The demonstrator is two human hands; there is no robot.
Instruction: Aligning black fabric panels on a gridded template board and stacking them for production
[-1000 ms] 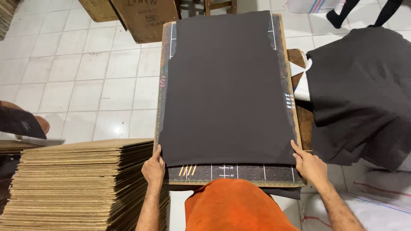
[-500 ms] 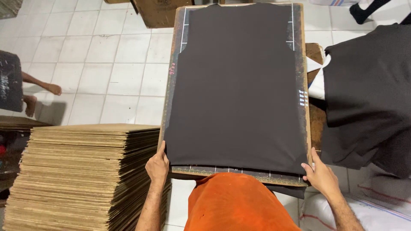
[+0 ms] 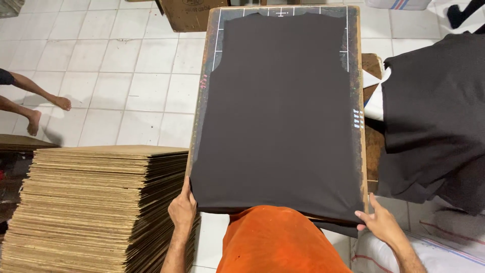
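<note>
A dark brown fabric piece (image 3: 280,111) lies flat over a long wooden board (image 3: 361,151) marked with white guide lines. My left hand (image 3: 182,208) holds the fabric's near left corner at the board's edge. My right hand (image 3: 380,222) holds the near right corner, fingers on the fabric hem. The fabric's near edge hangs over the board's end, just above my orange shirt (image 3: 275,242). Sleeveless cut-outs show at the far end of the fabric.
A tall stack of cardboard sheets (image 3: 96,202) stands at my left. A pile of dark fabric (image 3: 434,116) lies at the right. Another person's bare legs (image 3: 30,101) rest on the white tiled floor at far left. A cardboard box (image 3: 189,15) sits beyond the board.
The fabric has slid toward me along the board, now covering the near markings and uncovering the far ones. Both hands moved back with its near corners.
</note>
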